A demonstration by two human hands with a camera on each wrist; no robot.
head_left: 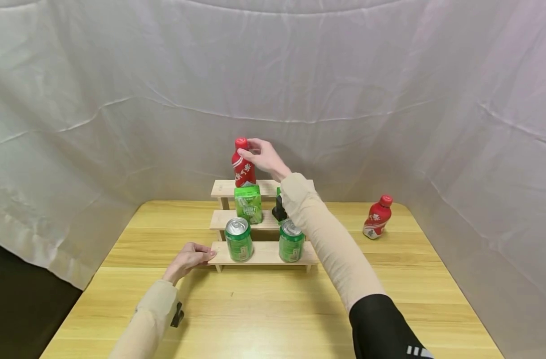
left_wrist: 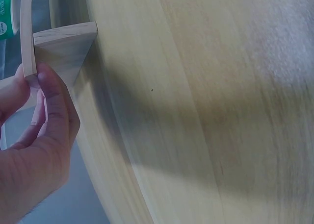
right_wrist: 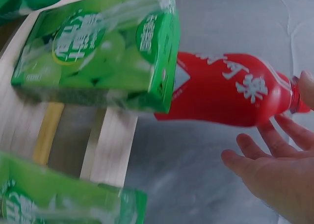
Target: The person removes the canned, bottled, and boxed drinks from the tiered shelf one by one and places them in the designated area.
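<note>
Nearest the camera, a black sleeve stretches over the table, letting the right hand pinch the red bottle near its neck, a grip that probably keeps it upright at the wooden rack's top tier, though the left green carton hides its base. The left hand pinches the end of the bottom tier, likely to steady the rack; the shorter green cans stand in front, presumably so the taller bottle shows behind
</note>
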